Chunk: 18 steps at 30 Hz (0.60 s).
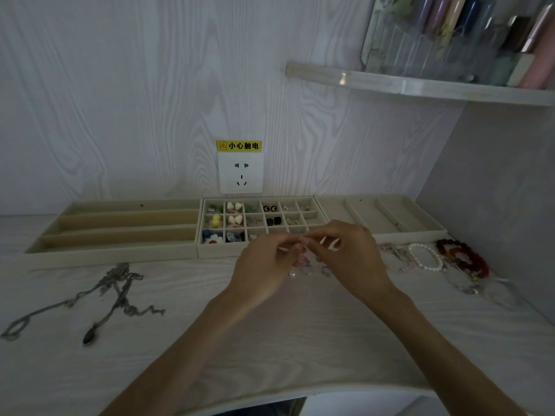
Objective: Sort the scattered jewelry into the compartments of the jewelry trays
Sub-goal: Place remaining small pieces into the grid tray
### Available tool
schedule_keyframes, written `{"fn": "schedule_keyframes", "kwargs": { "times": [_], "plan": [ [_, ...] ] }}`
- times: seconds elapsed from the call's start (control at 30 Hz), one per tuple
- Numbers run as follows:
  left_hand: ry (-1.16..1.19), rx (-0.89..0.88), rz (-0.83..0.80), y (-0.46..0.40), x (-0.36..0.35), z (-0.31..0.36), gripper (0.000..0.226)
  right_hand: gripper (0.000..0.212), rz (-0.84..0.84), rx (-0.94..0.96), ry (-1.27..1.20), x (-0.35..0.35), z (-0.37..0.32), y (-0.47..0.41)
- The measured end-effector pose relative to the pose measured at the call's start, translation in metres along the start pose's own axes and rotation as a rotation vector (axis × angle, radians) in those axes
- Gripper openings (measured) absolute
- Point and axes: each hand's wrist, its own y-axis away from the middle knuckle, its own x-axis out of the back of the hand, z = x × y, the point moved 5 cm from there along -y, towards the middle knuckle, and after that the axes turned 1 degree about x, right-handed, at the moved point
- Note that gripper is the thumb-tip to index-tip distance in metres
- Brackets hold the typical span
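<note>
Three beige trays line the wall: a long-slot tray (pixel 114 235), a grid tray (pixel 223 250) holding several earrings and charms, and a wide-slot tray (pixel 390 217). My left hand (pixel 267 262) and my right hand (pixel 351 253) meet just in front of the grid tray, fingertips pinching a tiny pale piece of jewelry (pixel 301 243) between them. Small rings and a pink piece (pixel 306 264) lie on the table under my hands. Silver necklaces (pixel 117 292) sprawl at the left. A pearl bracelet (pixel 426 256) and red bead bracelets (pixel 464 256) lie at the right.
A wall socket (pixel 241 172) with a yellow warning label sits above the grid tray. A shelf (pixel 420 85) with clear containers hangs at the upper right. A side wall closes the table's right end. Thin chains (pixel 396 255) lie beside the pearl bracelet.
</note>
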Motion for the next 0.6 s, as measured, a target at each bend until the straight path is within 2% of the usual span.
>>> {"fn": "schedule_keyframes", "kwargs": {
  "times": [0.13, 0.37, 0.5, 0.6],
  "plan": [
    [-0.021, -0.052, -0.044, -0.002, 0.001, -0.005, 0.024, 0.01, -0.013, 0.066, -0.037, -0.003, 0.004, -0.004],
    [0.155, -0.023, 0.01, -0.006, 0.01, -0.009, 0.026, 0.011, 0.051, 0.237, 0.06, -0.002, -0.002, -0.022],
    [-0.056, 0.022, 0.214, -0.002, 0.032, -0.018, 0.028, 0.014, 0.06, 0.144, 0.024, 0.011, 0.022, -0.06],
    [-0.196, 0.061, 0.302, 0.003, 0.044, -0.021, 0.022, 0.011, -0.065, 0.081, 0.055, 0.013, 0.046, -0.085]
  ]
}}
